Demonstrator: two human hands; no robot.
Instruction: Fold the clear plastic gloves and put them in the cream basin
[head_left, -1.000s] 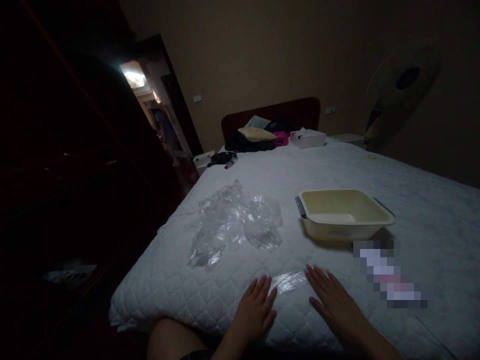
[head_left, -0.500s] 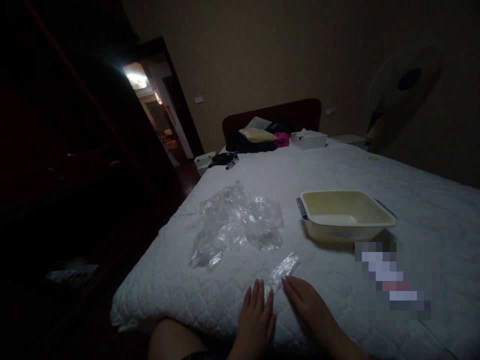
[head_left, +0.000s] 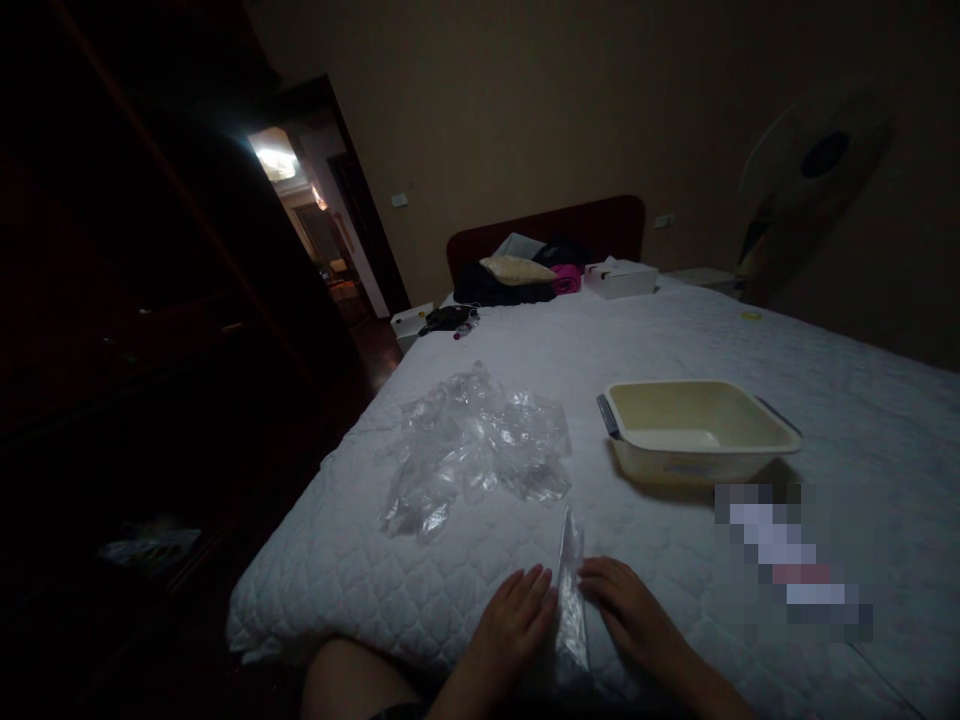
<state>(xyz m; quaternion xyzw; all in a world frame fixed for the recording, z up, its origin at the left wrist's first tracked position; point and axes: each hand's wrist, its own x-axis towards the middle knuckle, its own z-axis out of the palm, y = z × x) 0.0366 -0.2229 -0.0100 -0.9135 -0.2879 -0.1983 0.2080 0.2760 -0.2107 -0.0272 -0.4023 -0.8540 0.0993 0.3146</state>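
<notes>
A narrow folded strip of clear plastic bag [head_left: 570, 610] lies on the white quilted bed cover, pointing away from me. My left hand [head_left: 517, 605] lies along its left side, fingers stretched out, fingertips at the plastic's edge. On the other side is my right hand [head_left: 626, 605], its fingertips touching the strip and its thumb held apart below. Neither hand is closed around the plastic. Just beyond them is a loose spread of crumpled clear plastic bags [head_left: 480, 440].
A cream basin [head_left: 697, 465] with grey handles stands on the bed at right, with a blurred-out patch [head_left: 795, 560] in front. Farther back are a white box [head_left: 621, 280], a pillow [head_left: 517, 269] and dark cloth. A fan [head_left: 821, 155] stands at far right.
The plastic strip has turned from slanting right to pointing nearly straight away from me and now lies between both hands. My left hand has tilted to the right; the right fingers have shifted slightly right.
</notes>
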